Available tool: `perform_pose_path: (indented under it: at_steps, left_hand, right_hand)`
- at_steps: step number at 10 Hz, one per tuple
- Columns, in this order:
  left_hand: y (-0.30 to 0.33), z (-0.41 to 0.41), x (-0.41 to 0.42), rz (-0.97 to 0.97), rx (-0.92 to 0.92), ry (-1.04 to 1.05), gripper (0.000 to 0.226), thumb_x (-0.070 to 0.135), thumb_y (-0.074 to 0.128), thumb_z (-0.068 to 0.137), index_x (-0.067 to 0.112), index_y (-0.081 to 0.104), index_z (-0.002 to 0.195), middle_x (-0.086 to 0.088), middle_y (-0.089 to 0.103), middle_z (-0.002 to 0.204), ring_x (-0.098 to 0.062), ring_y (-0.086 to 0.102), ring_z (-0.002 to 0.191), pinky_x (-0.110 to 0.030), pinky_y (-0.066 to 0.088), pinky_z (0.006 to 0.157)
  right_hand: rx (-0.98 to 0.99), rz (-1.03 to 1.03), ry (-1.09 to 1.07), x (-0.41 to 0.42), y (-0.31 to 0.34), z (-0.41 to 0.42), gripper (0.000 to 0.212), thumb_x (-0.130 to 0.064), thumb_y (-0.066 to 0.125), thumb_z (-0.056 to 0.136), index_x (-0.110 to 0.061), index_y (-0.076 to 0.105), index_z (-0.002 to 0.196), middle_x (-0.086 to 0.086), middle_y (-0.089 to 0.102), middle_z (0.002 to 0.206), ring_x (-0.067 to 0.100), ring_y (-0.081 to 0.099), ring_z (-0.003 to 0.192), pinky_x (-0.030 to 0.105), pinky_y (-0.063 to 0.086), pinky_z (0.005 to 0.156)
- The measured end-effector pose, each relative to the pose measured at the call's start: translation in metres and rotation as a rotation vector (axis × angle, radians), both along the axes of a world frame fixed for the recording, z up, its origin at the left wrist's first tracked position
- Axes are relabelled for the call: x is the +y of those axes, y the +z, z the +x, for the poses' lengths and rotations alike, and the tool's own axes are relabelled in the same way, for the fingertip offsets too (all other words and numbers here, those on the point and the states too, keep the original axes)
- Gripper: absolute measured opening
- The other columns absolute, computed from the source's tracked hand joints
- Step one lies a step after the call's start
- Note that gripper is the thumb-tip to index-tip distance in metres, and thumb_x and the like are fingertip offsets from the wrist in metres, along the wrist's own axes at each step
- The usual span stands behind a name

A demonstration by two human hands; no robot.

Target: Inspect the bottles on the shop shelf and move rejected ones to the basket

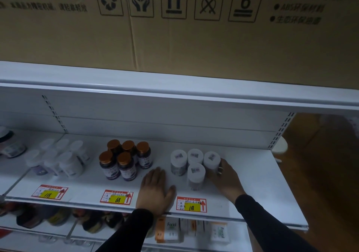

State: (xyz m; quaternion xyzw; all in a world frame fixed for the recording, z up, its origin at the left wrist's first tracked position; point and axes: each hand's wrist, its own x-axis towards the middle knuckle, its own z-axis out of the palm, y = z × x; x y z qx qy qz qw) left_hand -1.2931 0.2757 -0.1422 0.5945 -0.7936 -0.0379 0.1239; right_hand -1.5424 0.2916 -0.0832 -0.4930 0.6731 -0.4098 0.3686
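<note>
Evidently, the right hand (223,176) was wrapped around the rightmost white-capped bottle (211,159), at the shelf's (252,174) right end, while the left hand (155,189) was laid flat, fingers spread, just left of the group. A straight lift was needed, so the neighbouring front bottle (196,176) would not be toppled. No basket was seen.

Four white-capped bottles (194,164) upright, clustered on white shelf (252,183); five copper-capped dark bottles (124,159) upright to their left

Printed cardboard box (174,28) on top shelf, price tags (191,204), boxed goods (169,231) on lower shelf
</note>
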Motion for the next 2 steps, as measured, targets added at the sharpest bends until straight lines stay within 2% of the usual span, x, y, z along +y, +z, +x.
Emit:
perform_pose_path:
  at_steps: [1, 2]
  left_hand:
    - [-0.001, 0.002, -0.001, -0.036, 0.003, 0.001, 0.068, 0.057, 0.042, 0.086, 0.006, 0.065, 0.123, -0.016, 0.063, 0.128, -0.034, 0.061, 0.117, -0.047, 0.049, 0.099]
    - [-0.005, -0.001, -0.002, -0.034, 0.001, -0.004, 0.067, 0.056, 0.042, 0.085, 0.006, 0.066, 0.121, -0.016, 0.065, 0.126, -0.034, 0.062, 0.115, -0.047, 0.050, 0.097]
  right_hand:
    - [0.013, 0.014, 0.016, 0.007, 0.006, 0.000, 0.045, -0.040, 0.078, 0.079, -0.033, 0.052, 0.115, -0.009, 0.060, 0.112, 0.012, 0.058, 0.104, 0.028, 0.049, 0.087]
    - [0.093, -0.002, -0.022, 0.011, 0.009, -0.010, 0.051, -0.037, 0.078, 0.081, -0.027, 0.052, 0.123, -0.004, 0.058, 0.120, 0.014, 0.057, 0.108, 0.031, 0.050, 0.092]
